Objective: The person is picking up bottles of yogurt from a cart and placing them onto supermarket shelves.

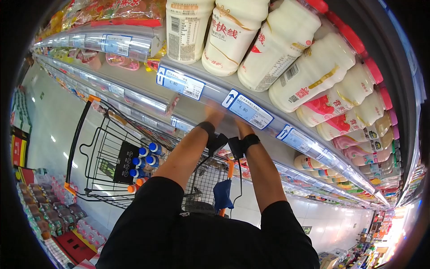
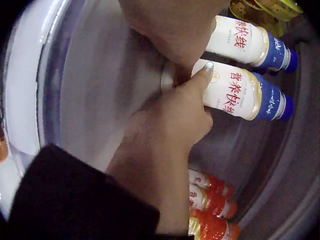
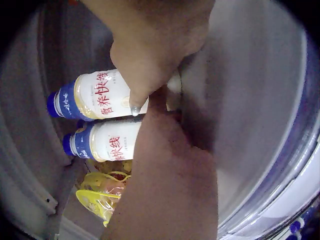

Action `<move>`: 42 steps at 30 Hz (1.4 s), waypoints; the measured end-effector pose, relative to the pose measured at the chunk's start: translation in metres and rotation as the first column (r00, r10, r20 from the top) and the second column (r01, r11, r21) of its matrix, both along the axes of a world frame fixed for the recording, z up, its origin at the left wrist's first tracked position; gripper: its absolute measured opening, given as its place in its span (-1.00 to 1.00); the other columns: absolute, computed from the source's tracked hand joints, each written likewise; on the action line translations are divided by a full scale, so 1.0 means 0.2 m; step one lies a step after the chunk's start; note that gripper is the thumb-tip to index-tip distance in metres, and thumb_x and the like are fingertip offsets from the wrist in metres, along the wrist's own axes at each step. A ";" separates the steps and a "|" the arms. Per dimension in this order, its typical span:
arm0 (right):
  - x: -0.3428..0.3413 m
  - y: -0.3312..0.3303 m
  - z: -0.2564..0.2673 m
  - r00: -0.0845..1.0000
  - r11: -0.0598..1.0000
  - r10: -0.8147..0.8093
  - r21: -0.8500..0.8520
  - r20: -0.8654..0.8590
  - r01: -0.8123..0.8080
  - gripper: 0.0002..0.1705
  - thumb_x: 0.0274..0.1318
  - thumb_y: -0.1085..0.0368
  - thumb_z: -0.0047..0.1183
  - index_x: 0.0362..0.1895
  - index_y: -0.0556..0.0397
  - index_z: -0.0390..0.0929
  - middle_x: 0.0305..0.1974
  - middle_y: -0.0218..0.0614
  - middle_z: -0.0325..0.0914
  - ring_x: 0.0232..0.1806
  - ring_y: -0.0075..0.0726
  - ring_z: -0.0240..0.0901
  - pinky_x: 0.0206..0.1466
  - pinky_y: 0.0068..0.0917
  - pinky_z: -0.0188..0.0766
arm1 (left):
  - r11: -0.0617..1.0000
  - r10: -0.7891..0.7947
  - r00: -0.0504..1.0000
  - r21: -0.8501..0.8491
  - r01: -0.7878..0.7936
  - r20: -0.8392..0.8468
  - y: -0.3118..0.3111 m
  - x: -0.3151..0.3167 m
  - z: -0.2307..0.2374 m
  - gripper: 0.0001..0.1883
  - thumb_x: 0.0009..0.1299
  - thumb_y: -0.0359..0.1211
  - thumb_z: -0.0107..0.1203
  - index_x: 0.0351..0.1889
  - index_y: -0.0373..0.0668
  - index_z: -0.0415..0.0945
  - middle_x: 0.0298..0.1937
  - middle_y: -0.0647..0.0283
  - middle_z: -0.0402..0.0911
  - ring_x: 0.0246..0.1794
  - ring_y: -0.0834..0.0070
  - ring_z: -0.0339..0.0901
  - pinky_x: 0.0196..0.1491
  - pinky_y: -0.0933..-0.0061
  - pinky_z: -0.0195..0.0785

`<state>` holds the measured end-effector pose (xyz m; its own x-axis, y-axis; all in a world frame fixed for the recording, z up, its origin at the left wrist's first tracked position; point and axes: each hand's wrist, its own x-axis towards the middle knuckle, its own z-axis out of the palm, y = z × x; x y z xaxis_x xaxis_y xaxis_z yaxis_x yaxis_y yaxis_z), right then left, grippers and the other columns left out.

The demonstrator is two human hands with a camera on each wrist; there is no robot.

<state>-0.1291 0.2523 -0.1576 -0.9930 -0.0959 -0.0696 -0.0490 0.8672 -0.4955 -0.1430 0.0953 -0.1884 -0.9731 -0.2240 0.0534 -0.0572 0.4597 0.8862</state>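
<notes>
The blue-capped bottle (image 2: 220,95) sits on a lower shelf (image 2: 95,95), in the space under the upper shelf (image 1: 212,95), and tipping looks its likeliest trouble: the left hand (image 2: 170,120) is clamped on it with the thumb on the label, well away from the cap, so a quick tug could swing the top over. The right hand (image 2: 172,30) reaches in close by, but its fingers are hidden and I cannot tell whether they grip anything — if that arm strays sideways, the second bottle (image 2: 237,42) just beside could be knocked. The upper shelf also hangs over the reach, so a hasty lift might bump it. The bottle itself has a white label with bold red characters, a gold band and a blue neck wrap below its cap. Around it are a yellow packet (image 3: 97,197) near the second bottle and, on the other side, some orange-topped bottles (image 2: 215,207); farther out, large white bottles (image 1: 280,42) line the upper shelf, and a shopping cart (image 1: 121,170) stands near — blue-capped drinks (image 1: 154,148) inside it
</notes>
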 end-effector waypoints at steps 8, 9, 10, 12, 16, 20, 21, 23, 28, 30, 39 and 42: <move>0.04 0.10 -0.17 0.996 0.999 -0.035 0.002 0.078 0.034 -0.46 0.10 -0.09 -0.21 -0.10 0.09 0.47 -0.12 -0.06 0.49 -0.07 -0.11 0.43 -0.09 -0.21 0.34 | 0.996 0.008 0.996 0.093 0.001 -0.094 0.00 0.11 0.14 -0.58 0.08 -0.09 0.21 -0.26 -0.22 0.53 -0.26 0.06 0.58 -0.23 0.25 0.54 -0.18 0.31 0.40; 0.03 0.10 -0.18 0.996 0.999 -0.035 0.000 0.078 0.035 -0.46 0.10 -0.09 -0.21 -0.10 0.09 0.47 -0.12 -0.06 0.49 -0.07 -0.10 0.43 -0.09 -0.21 0.34 | 0.993 -0.005 0.998 0.113 0.012 -0.065 -0.02 0.13 0.26 -0.58 0.08 -0.09 0.21 -0.26 -0.23 0.54 -0.26 0.06 0.58 -0.24 0.25 0.54 -0.18 0.31 0.40; 0.03 0.10 -0.18 0.996 0.999 -0.036 -0.002 0.080 0.036 -0.46 0.11 -0.09 -0.21 -0.10 0.09 0.47 -0.12 -0.06 0.49 -0.07 -0.10 0.43 -0.09 -0.21 0.34 | 0.992 -0.013 0.998 0.123 0.020 -0.059 -0.02 0.14 0.27 -0.59 0.09 -0.09 0.20 -0.26 -0.23 0.54 -0.26 0.06 0.58 -0.25 0.25 0.54 -0.18 0.31 0.40; 0.02 0.11 -0.19 0.996 0.999 -0.036 -0.004 0.082 0.037 -0.46 0.11 -0.09 -0.22 -0.10 0.09 0.47 -0.11 -0.06 0.49 -0.06 -0.10 0.43 -0.09 -0.21 0.34 | 0.991 -0.023 0.997 0.133 0.032 -0.071 -0.03 0.17 0.27 -0.59 0.10 -0.09 0.20 -0.26 -0.23 0.54 -0.26 0.06 0.58 -0.25 0.25 0.54 -0.19 0.31 0.40; 0.01 0.12 -0.20 0.996 0.999 -0.036 -0.006 0.085 0.036 -0.46 0.12 -0.08 -0.24 -0.10 0.10 0.46 -0.11 -0.05 0.48 -0.06 -0.10 0.43 -0.09 -0.20 0.33 | 0.978 0.036 0.998 0.208 -0.023 -0.057 0.00 0.19 0.25 -0.55 0.11 -0.04 0.18 -0.24 -0.23 0.54 -0.22 0.08 0.58 -0.25 0.25 0.54 -0.18 0.31 0.40; 0.00 0.12 -0.21 0.995 0.999 -0.034 -0.012 0.095 0.035 -0.46 0.13 -0.08 -0.25 -0.10 0.10 0.46 -0.10 -0.05 0.48 -0.06 -0.10 0.42 -0.09 -0.20 0.33 | 0.969 0.061 0.998 0.241 -0.058 -0.006 -0.01 0.17 0.25 -0.55 0.16 -0.04 0.09 -0.18 -0.22 0.52 -0.14 0.08 0.54 -0.16 0.24 0.49 -0.09 0.30 0.32; -0.01 0.12 -0.21 0.995 0.999 -0.038 -0.014 0.095 0.039 -0.46 0.13 -0.08 -0.25 -0.10 0.10 0.46 -0.10 -0.05 0.48 -0.05 -0.10 0.42 -0.08 -0.20 0.33 | 0.971 0.057 0.998 0.231 -0.055 -0.003 -0.01 0.17 0.23 -0.55 0.17 -0.04 0.07 -0.16 -0.22 0.51 -0.12 0.07 0.53 -0.13 0.24 0.48 -0.06 0.30 0.29; 0.00 0.12 -0.22 0.994 0.999 -0.037 -0.023 0.100 0.039 -0.46 0.14 -0.08 -0.26 -0.10 0.10 0.46 -0.10 -0.05 0.48 -0.05 -0.10 0.42 -0.08 -0.20 0.32 | 0.989 0.026 1.000 0.147 -0.026 -0.002 -0.02 0.15 0.20 -0.55 0.20 -0.04 0.02 -0.13 -0.22 0.49 -0.08 0.06 0.51 -0.08 0.24 0.45 -0.01 0.30 0.24; -0.01 0.14 -0.25 0.994 0.999 -0.028 -0.036 0.104 0.032 -0.46 0.15 -0.07 -0.28 -0.09 0.11 0.45 -0.09 -0.05 0.47 -0.05 -0.10 0.41 -0.08 -0.19 0.32 | 0.950 -0.119 0.983 -0.272 0.154 0.138 -0.04 0.08 0.05 -0.54 0.26 -0.05 -0.09 -0.06 -0.21 0.46 0.02 0.05 0.45 0.05 0.24 0.37 0.12 0.28 0.12; -0.01 0.14 -0.28 0.994 0.998 -0.027 -0.044 0.106 0.032 -0.46 0.15 -0.07 -0.29 -0.09 0.11 0.45 -0.09 -0.04 0.47 -0.04 -0.10 0.41 -0.08 -0.19 0.32 | 0.908 -0.171 0.975 -0.361 0.213 0.145 -0.05 0.04 -0.08 -0.53 0.29 -0.06 -0.13 -0.03 -0.21 0.44 0.06 0.04 0.43 0.10 0.23 0.35 0.17 0.28 0.08; -0.05 0.09 -0.37 0.992 0.994 -0.010 -0.111 0.127 0.024 -0.46 0.17 -0.06 -0.32 -0.09 0.12 0.44 -0.08 -0.04 0.46 -0.03 -0.09 0.40 -0.08 -0.18 0.31 | 0.958 -0.136 0.973 -0.277 0.080 -0.188 -0.09 -0.03 -0.20 -0.69 0.16 -0.22 0.07 -0.17 -0.14 0.48 -0.18 0.12 0.51 -0.09 0.13 0.39 -0.03 0.26 0.25; -0.07 0.09 -0.39 0.991 0.992 -0.005 -0.127 0.133 0.022 -0.46 0.18 -0.06 -0.33 -0.09 0.12 0.44 -0.07 -0.04 0.46 -0.03 -0.09 0.40 -0.08 -0.18 0.31 | 0.937 -0.055 0.949 -0.345 -0.058 -0.309 -0.04 -0.03 -0.03 -0.73 0.17 -0.25 0.05 -0.21 -0.17 0.48 -0.27 0.15 0.51 -0.19 0.19 0.42 -0.14 0.27 0.29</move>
